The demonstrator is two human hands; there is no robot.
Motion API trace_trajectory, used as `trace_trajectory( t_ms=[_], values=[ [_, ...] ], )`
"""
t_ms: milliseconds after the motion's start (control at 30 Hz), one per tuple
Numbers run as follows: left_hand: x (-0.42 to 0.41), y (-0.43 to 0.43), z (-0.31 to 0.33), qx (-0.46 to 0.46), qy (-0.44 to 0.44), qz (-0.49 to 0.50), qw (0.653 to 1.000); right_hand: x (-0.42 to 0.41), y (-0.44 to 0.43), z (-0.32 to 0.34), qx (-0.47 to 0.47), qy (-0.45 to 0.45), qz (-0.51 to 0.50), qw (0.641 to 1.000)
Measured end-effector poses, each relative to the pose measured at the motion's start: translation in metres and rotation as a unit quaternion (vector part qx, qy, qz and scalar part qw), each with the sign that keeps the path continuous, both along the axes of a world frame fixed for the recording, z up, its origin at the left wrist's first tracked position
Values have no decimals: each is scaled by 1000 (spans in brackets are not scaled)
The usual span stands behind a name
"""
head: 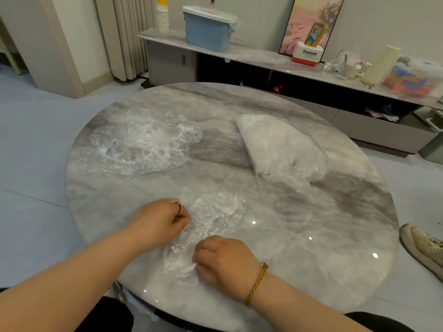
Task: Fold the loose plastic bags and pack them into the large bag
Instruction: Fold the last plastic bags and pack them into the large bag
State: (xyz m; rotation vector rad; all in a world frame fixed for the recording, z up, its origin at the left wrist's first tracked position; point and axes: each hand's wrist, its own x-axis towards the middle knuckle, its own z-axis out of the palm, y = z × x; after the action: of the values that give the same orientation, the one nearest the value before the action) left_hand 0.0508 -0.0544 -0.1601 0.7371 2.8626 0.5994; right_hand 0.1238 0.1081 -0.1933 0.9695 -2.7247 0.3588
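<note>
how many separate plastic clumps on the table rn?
3: a loose pile far left, the stuffed large bag far right, and a single bag near the edge, pinched by left hand and right hand. The pile may hide several bags.

On the round grey marble table [299, 236], a heap of crumpled clear plastic bags [141, 144] lies far left and a large stuffed clear plastic bag [280, 147] far right, well apart. One crumpled clear bag [213, 216] lies near the front edge. Behind the table, a long low stone-topped cabinet [259, 57] bears a blue lidded plastic box [207, 32].
</note>
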Motion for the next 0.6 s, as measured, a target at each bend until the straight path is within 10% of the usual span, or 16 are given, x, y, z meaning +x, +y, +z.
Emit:
trace_trajectory(
  t_ms=[200,467,600],
  values=[
    [8,4,-3,315,-235,20,919,1,1,18,-358,-258,-175,880],
    [17,12,-6,226,-232,48,945,-13,6,39,-577,-411,-336,620],
    [20,22,-7,178,-124,64,974,-19,6,43,-583,-420,-372,587]
  ],
)
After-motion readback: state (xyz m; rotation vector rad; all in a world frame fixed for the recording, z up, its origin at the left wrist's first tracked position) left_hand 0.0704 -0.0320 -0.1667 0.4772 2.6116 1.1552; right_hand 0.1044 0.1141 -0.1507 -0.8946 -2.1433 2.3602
